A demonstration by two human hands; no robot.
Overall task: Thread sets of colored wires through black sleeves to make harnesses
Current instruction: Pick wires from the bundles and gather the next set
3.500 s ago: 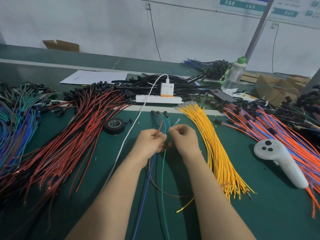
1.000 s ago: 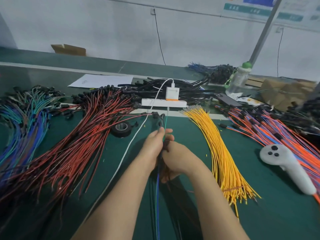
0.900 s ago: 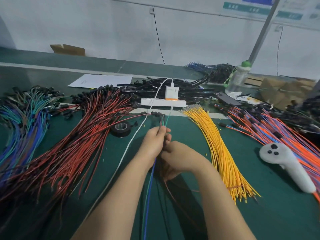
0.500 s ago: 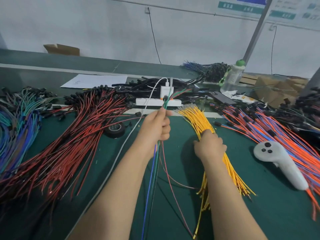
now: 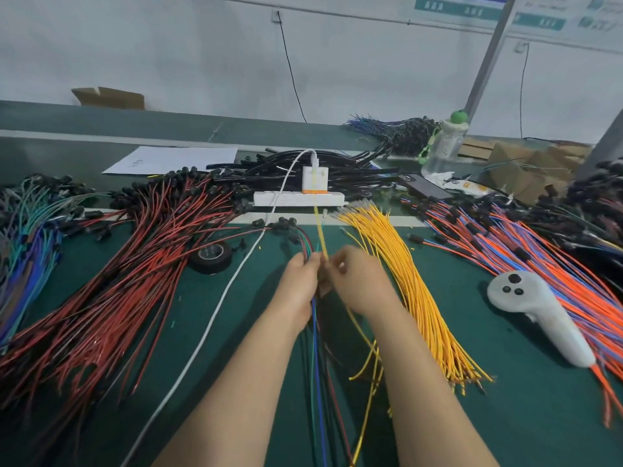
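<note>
So this is the gathering stage, with no threading yet as far as I can judge. My left hand (image 5: pixel 298 291) is curled round the set of wires (image 5: pixel 315 358) (green, blue, red and something dark, I think black). Their far ends poke out above my fingers toward the power strip (image 5: pixel 293 198), and the long tails run back down the green mat (image 5: pixel 505 416) toward me. My right hand (image 5: pixel 362 286) is right beside it, fingertips close to touching. Its thumb and fingers are pinched on a single yellow wire (image 5: pixel 320 230) that sticks up past both hands and trails off below my wrist. The yellow pile (image 5: pixel 408 291) it belongs with lies just to the right of that hand, fanned out on the mat. There's a dark bit in the gap between my hands, and honestly I can't tell if it's a sleeve or only shadow, so I'm not calling it. The black sleeves (image 5: pixel 340 165) sit in a heap at the back, behind the power strip, well away from my hands. My read on what's next: slide the yellow one in alongside the others so the left hand pinches all of them together. Then get the tips level and free the right hand to reach back for a sleeve. The fiddly part will be getting the ends even, because thin floppy wires like these love to creep past each other once the pinch loosens.
</note>
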